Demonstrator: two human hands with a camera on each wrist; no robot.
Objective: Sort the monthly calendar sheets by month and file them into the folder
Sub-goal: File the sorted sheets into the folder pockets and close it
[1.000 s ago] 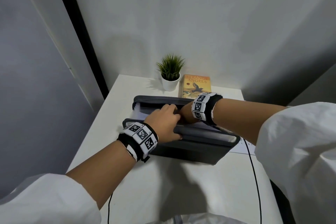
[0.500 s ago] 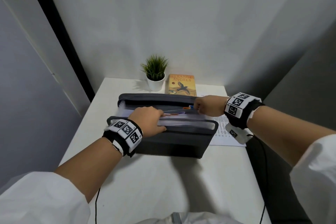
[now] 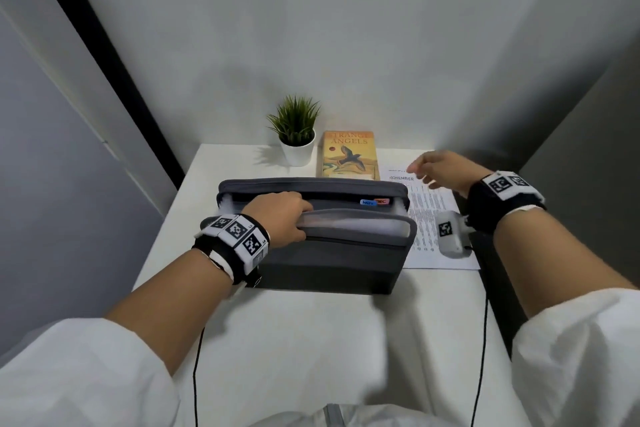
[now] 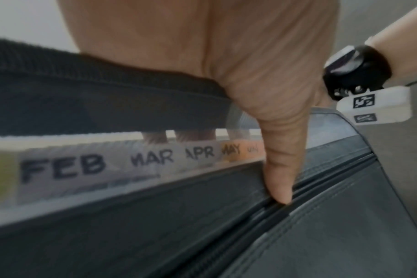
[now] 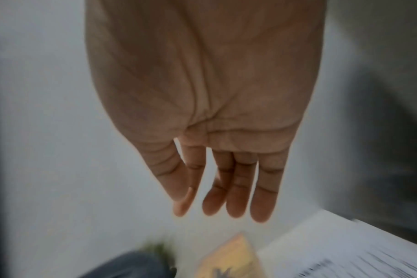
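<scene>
A grey expanding folder [image 3: 329,253] stands open in the middle of the white table. My left hand [image 3: 294,222] grips its front wall, fingers curled inside over the dividers. In the left wrist view the thumb [image 4: 281,169] presses on the outside by the zipper, and tabs [image 4: 155,159] read FEB, MAR, APR, MAY. Blue NOV and red DEC tabs [image 3: 374,202] show at the folder's right end. A calendar sheet [image 3: 433,215] headed NOVEMBER lies flat to the right of the folder. My right hand [image 3: 429,170] hovers over its top edge, fingers [image 5: 236,197] straight, holding nothing.
A small potted plant [image 3: 296,135] and a book [image 3: 349,156] sit at the back of the table [image 3: 311,340] against the wall. Walls close in on the left and right. Two thin black cables [image 3: 481,357] run off the front edge.
My right hand has come out of the folder and moved right and back, over the loose sheet. My left hand has kept its hold on the folder's front wall.
</scene>
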